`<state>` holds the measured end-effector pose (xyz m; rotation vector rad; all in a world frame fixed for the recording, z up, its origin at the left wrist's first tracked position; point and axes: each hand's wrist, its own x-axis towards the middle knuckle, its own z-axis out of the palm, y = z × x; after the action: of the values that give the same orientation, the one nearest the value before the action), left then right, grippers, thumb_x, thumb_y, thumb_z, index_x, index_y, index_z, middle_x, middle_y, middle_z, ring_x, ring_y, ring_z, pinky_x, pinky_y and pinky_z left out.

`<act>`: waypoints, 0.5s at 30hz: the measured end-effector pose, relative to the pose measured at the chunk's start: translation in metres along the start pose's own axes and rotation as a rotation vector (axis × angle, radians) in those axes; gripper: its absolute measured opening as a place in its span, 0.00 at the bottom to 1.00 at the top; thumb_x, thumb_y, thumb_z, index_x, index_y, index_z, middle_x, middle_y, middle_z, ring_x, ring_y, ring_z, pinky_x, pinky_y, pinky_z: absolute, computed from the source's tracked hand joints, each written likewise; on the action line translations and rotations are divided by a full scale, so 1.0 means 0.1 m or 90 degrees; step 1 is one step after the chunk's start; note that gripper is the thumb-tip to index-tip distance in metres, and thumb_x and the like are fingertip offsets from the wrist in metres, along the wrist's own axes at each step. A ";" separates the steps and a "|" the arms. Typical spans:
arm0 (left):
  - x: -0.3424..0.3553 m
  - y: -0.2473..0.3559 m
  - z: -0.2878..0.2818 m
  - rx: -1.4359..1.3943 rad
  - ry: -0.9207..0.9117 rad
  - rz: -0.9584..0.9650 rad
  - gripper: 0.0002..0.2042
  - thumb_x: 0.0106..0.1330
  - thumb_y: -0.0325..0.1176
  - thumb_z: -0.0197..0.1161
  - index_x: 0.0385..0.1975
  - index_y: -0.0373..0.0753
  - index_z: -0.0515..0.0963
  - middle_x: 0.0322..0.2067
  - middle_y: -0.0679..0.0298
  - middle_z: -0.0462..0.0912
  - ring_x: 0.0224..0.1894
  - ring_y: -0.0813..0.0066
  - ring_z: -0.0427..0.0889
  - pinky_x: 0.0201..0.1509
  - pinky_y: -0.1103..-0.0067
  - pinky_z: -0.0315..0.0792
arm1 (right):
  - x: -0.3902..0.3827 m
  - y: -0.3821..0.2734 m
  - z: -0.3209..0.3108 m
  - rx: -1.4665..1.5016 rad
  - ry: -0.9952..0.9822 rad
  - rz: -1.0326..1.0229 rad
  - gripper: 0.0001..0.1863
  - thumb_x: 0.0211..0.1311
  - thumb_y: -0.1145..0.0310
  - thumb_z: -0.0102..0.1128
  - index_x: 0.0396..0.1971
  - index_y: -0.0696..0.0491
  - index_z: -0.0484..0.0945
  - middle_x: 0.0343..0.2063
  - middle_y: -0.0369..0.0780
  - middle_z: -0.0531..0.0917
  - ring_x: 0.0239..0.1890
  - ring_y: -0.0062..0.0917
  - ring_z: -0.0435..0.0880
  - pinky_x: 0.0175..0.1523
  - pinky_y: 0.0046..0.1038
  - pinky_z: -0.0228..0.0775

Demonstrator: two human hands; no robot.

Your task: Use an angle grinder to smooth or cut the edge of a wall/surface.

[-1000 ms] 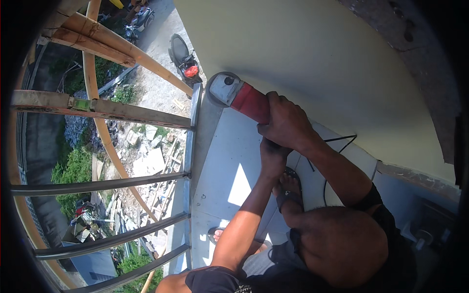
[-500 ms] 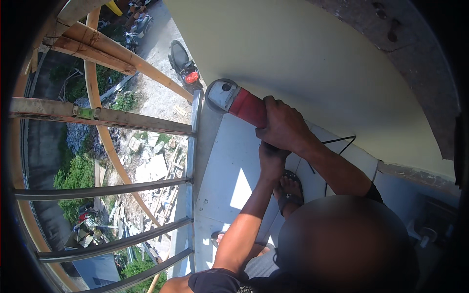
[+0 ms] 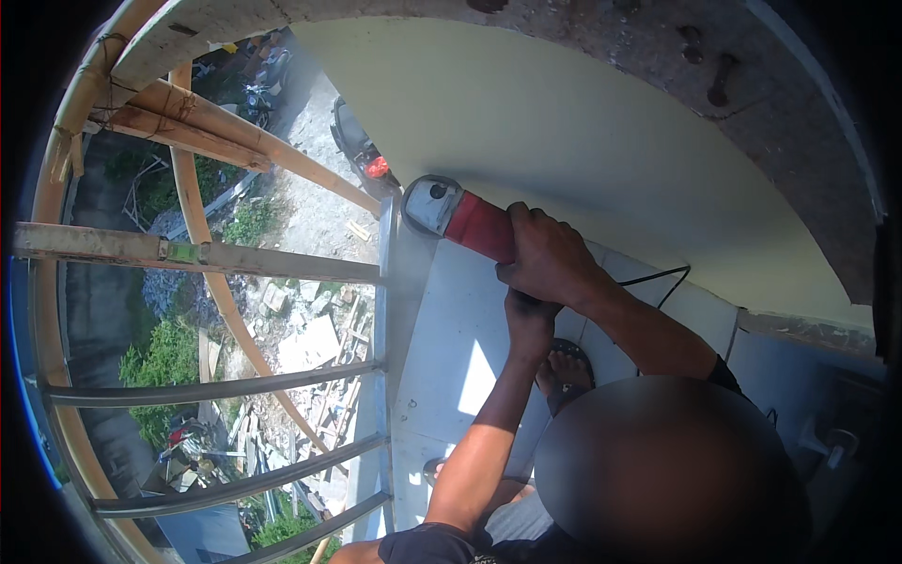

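An angle grinder with a red body [image 3: 479, 227] and a silver head [image 3: 434, 205] is held out toward the cream wall [image 3: 564, 113]. Its round disc or guard shows at the head's left side, close to the wall's lower end; whether it touches the wall I cannot tell. My right hand [image 3: 554, 254] is wrapped around the red body. Below it, my left hand [image 3: 532, 318] is closed around the grinder's rear part, which is mostly hidden by both hands. A black cord [image 3: 658, 274] runs along the wall foot behind my right forearm.
On the left, metal rails [image 3: 216, 387] and bamboo poles [image 3: 193, 197] edge a drop to rubble-strewn ground [image 3: 310, 343]. Pale floor panels [image 3: 442, 348] lie beneath me, with a sandalled foot [image 3: 567, 367] near my hands. A concrete edge [image 3: 648, 56] curves at upper right.
The whole view has shifted slightly, carrying the rails and ground right and down. The grinder head sits a little lower in the picture, and both hands keep their hold.
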<state>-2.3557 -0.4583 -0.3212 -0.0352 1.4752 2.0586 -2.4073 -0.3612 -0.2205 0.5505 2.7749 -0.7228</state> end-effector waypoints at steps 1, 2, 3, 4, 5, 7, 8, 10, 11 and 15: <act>0.02 -0.07 -0.05 0.000 -0.016 -0.022 0.16 0.55 0.21 0.67 0.44 0.27 0.73 0.39 0.59 0.83 0.40 0.72 0.80 0.44 0.76 0.74 | 0.00 0.01 0.01 0.000 0.001 -0.004 0.25 0.43 0.69 0.70 0.41 0.63 0.70 0.33 0.55 0.81 0.35 0.51 0.86 0.44 0.45 0.80; 0.03 -0.08 -0.07 0.000 -0.031 -0.045 0.20 0.55 0.22 0.71 0.47 0.26 0.73 0.42 0.56 0.84 0.44 0.69 0.82 0.48 0.74 0.76 | 0.00 0.02 0.02 0.000 0.002 -0.007 0.25 0.43 0.69 0.70 0.41 0.63 0.70 0.33 0.55 0.81 0.35 0.51 0.86 0.44 0.44 0.80; 0.03 -0.09 -0.07 0.003 -0.033 -0.043 0.20 0.55 0.22 0.71 0.47 0.26 0.73 0.42 0.56 0.84 0.44 0.69 0.82 0.48 0.74 0.76 | 0.00 0.02 0.01 0.002 0.005 -0.007 0.25 0.43 0.69 0.70 0.41 0.63 0.70 0.33 0.55 0.81 0.35 0.51 0.86 0.44 0.44 0.80; 0.03 -0.10 -0.08 0.013 -0.040 -0.045 0.21 0.55 0.22 0.71 0.47 0.26 0.73 0.42 0.56 0.84 0.44 0.69 0.82 0.48 0.74 0.76 | -0.01 0.01 0.01 0.002 0.005 -0.006 0.25 0.43 0.69 0.70 0.41 0.63 0.70 0.32 0.55 0.81 0.35 0.51 0.86 0.43 0.45 0.80; 0.03 -0.09 -0.07 0.023 -0.048 -0.047 0.21 0.54 0.23 0.71 0.47 0.26 0.73 0.42 0.56 0.83 0.44 0.69 0.82 0.48 0.75 0.75 | -0.01 0.02 0.00 0.000 0.004 -0.003 0.25 0.43 0.69 0.70 0.41 0.63 0.70 0.32 0.54 0.81 0.35 0.51 0.86 0.43 0.45 0.80; 0.01 -0.07 -0.02 0.043 -0.028 -0.030 0.16 0.56 0.21 0.66 0.44 0.27 0.73 0.39 0.59 0.82 0.40 0.73 0.80 0.43 0.76 0.73 | -0.01 0.07 0.04 0.002 0.009 -0.004 0.26 0.43 0.68 0.71 0.41 0.62 0.70 0.32 0.54 0.81 0.35 0.51 0.86 0.43 0.45 0.80; 0.00 -0.05 0.00 0.060 -0.007 -0.014 0.12 0.57 0.20 0.62 0.40 0.27 0.74 0.35 0.61 0.81 0.36 0.77 0.77 0.39 0.78 0.72 | 0.00 0.07 0.05 0.001 0.011 -0.005 0.27 0.42 0.67 0.71 0.41 0.62 0.70 0.33 0.54 0.81 0.35 0.50 0.86 0.44 0.45 0.80; -0.01 -0.01 0.03 0.046 -0.006 0.000 0.12 0.57 0.20 0.62 0.41 0.27 0.74 0.36 0.61 0.82 0.37 0.77 0.77 0.39 0.78 0.72 | -0.01 0.06 0.03 0.001 0.005 0.001 0.27 0.42 0.67 0.71 0.41 0.62 0.70 0.33 0.54 0.81 0.35 0.50 0.86 0.44 0.44 0.79; -0.01 0.00 0.03 0.029 -0.003 0.013 0.12 0.57 0.20 0.62 0.41 0.27 0.74 0.36 0.61 0.82 0.37 0.77 0.77 0.39 0.78 0.72 | -0.01 0.05 0.02 0.001 -0.004 0.007 0.27 0.42 0.67 0.71 0.41 0.62 0.70 0.33 0.54 0.81 0.35 0.50 0.86 0.44 0.44 0.79; 0.00 0.04 0.02 0.037 -0.010 0.029 0.11 0.58 0.20 0.61 0.41 0.27 0.74 0.36 0.60 0.82 0.37 0.77 0.76 0.40 0.77 0.72 | 0.02 0.06 0.06 0.009 0.005 -0.004 0.27 0.42 0.67 0.71 0.41 0.62 0.70 0.33 0.54 0.81 0.35 0.50 0.86 0.44 0.44 0.79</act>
<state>-2.3572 -0.4576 -0.3170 0.0384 1.5388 2.0464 -2.4058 -0.3582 -0.2287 0.5493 2.7818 -0.7428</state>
